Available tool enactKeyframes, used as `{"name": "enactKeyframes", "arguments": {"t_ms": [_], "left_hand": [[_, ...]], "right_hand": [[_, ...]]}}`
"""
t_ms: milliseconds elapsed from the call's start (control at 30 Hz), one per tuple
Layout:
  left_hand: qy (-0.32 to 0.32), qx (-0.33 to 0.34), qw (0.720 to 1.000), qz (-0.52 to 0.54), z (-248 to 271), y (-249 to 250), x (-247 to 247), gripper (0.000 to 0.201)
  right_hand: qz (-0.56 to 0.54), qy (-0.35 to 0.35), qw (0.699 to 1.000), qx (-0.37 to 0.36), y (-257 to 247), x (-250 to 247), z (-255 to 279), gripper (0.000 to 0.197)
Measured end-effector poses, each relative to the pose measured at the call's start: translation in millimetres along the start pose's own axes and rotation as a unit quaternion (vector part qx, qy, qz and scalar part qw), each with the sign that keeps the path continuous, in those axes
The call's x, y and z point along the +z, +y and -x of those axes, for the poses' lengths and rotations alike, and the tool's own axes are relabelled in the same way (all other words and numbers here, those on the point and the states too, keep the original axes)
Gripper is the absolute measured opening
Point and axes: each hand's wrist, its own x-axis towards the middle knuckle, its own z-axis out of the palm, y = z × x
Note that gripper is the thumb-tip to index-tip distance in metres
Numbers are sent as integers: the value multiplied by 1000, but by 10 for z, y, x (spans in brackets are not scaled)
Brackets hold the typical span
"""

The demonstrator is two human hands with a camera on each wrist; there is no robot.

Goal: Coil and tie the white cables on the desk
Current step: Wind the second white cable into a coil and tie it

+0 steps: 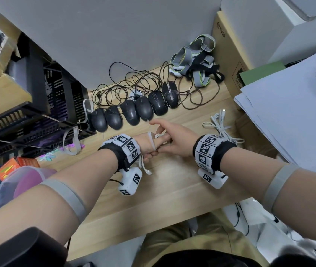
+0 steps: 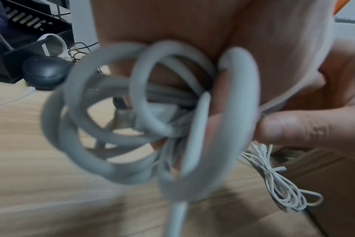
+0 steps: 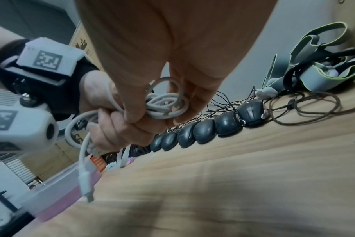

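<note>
Your left hand (image 1: 149, 149) pinches the half-coiled white cable (image 3: 164, 102), your right hand (image 1: 174, 139) grip too; untied. A second cable bundle (image 1: 220, 126), center right, waits on the tabletop (image 1: 172, 182).

a wooden desk (image 1: 172, 189) bears six black mice (image 1: 134, 112), tied white cables (image 1: 220, 128), straps (image 1: 195, 60).

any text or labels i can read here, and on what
"PICO": cardboard box, by a round logo.
"UN34…": same box, lower down, cut off by a green box.
"R2": right wrist marker band, tiny, uncertain.
Orange box: print too blurred.
Mice: nothing readable.
</note>
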Motion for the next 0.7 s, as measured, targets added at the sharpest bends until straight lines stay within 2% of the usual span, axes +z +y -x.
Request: {"name": "enactKeyframes", "arguments": {"t_ms": [67,133,200,300,433,533,600,700], "left_hand": [[10,-8,1000,20,-9,-22,-33,55],[13,-19,1000,-15,-8,-23,-51,50],[14,-3,999,-30,5,-10,-32,52],[4,24,1000,13,9,21,13,61],[6,21,999,35,12,41,22,63],[-9,2,997,80,-43,36,-1,64],[-30,-18,991,132,-62,23,-42,58],[-72,-20,975,209,-69,4,-86,37]], "right_hand": [[15,22,1000,1,14,20,16,59],[9,42,999,-14,49,26,24,38],[-8,40,999,-14,80,17,11,28],[-18,33,999,6,88,-23,-5,23],[-58,34,996,50,137,-56,-35,13],[-114,47,989,77,175,-61,-50,14],[-142,54,984,93,201,-63,-52,17],[-184,61,974,120,231,-76,-48,19]]}}
